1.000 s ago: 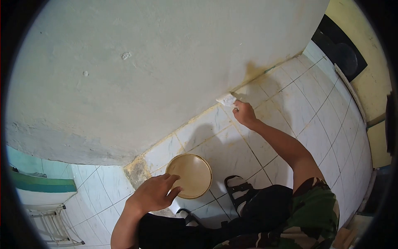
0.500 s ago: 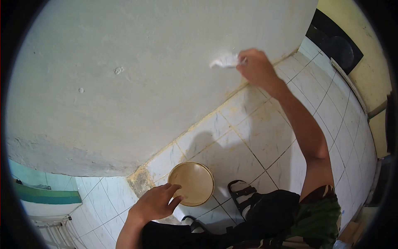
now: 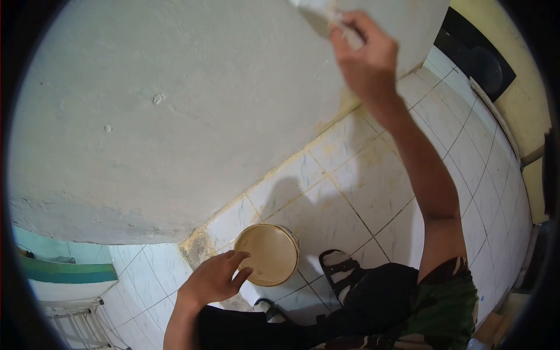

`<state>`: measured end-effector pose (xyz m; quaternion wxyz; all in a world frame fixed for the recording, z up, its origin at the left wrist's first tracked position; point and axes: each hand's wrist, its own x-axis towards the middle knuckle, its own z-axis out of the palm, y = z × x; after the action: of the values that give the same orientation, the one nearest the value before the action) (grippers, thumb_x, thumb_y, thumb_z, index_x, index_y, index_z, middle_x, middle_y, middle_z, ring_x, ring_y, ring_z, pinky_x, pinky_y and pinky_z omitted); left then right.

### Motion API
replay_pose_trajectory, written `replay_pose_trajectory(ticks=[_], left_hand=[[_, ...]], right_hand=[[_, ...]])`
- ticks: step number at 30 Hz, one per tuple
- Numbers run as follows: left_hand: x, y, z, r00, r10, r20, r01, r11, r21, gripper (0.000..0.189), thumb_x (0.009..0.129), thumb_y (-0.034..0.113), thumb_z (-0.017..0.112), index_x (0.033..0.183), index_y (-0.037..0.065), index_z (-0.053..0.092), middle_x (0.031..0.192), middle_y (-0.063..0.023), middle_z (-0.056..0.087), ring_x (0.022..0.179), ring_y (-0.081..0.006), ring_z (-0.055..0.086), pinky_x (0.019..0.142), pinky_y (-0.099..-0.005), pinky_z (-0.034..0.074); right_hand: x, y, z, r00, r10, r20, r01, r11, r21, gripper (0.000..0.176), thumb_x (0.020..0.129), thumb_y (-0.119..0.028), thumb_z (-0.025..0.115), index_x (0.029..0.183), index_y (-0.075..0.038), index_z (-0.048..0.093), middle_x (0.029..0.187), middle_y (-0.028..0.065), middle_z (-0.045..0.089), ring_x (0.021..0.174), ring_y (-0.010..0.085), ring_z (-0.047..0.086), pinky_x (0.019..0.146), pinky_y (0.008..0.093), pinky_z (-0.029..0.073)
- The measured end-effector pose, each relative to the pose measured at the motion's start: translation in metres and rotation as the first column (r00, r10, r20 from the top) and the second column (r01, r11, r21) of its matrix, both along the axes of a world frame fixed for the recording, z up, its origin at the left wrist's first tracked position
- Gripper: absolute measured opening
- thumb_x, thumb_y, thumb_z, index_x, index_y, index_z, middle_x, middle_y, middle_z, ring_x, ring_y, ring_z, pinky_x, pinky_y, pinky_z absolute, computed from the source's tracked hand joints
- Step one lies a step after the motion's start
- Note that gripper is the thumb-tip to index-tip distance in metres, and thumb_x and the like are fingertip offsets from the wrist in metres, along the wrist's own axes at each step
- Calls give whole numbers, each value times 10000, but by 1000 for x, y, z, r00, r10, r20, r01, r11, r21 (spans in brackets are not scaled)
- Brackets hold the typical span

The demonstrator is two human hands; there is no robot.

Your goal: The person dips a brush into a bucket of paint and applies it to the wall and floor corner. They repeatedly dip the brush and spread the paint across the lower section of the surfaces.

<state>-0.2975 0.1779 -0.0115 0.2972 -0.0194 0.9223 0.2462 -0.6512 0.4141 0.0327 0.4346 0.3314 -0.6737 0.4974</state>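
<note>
My right hand (image 3: 366, 55) is raised high against the pale plastered wall (image 3: 192, 105), shut on a white-coated brush (image 3: 319, 11) whose head is pressed to the wall at the top of the view. My left hand (image 3: 214, 279) rests low, fingers spread, touching the rim of a round paint bucket (image 3: 267, 254) filled with cream-coloured paint. The bucket stands on the white tiled floor (image 3: 373, 181) near the wall's foot. My sandalled foot (image 3: 339, 274) is beside the bucket.
The wall's corner ends at the lower left, with a stained patch on the floor below it (image 3: 197, 249). A green and white ledge (image 3: 64, 280) lies at far left. A dark panel (image 3: 475, 52) leans on a yellow wall at top right.
My right hand has swept the brush upward along the wall, from the floor joint to the top of the view. My left hand has stayed on the bucket rim.
</note>
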Motion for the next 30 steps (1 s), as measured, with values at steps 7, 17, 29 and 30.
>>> replay_pose_trajectory(ticks=[7, 17, 29, 30], left_hand=[[-4, -3, -4, 1000, 7, 5, -7, 1000, 11, 411, 1004, 295, 632, 1303, 13, 627, 1139, -223, 703, 1032, -371, 698, 891, -437, 556], [2, -7, -3, 1000, -9, -30, 10, 999, 38, 429, 1018, 326, 590, 1305, 6, 596, 1087, -239, 701, 968, -417, 690, 874, -478, 539], [3, -13, -3, 999, -11, -36, 12, 999, 31, 427, 1029, 332, 578, 1306, 7, 593, 1084, -252, 697, 967, -433, 686, 875, -488, 541], [3, -14, -4, 999, -20, -47, 21, 999, 30, 427, 1029, 331, 576, 1306, 6, 593, 1081, -252, 696, 966, -433, 686, 874, -488, 541]], right_hand=[[2, -27, -162, 999, -42, -11, 42, 996, 75, 322, 819, 55, 707, 1134, -7, 678, 913, 181, 665, 823, 376, 677, 689, 422, 558], [48, 28, -315, 852, -159, 499, -111, 876, 469, 268, 829, -39, 706, 1094, -25, 665, 915, 201, 686, 857, 391, 687, 748, 464, 563], [21, -1, -331, 641, -419, 643, -241, 685, 687, 155, 837, -125, 691, 944, -22, 646, 898, 264, 701, 943, 445, 689, 817, 526, 558], [17, -4, -322, 650, -439, 620, -227, 667, 710, 156, 837, -136, 691, 944, -27, 661, 903, 256, 704, 944, 438, 691, 824, 526, 559]])
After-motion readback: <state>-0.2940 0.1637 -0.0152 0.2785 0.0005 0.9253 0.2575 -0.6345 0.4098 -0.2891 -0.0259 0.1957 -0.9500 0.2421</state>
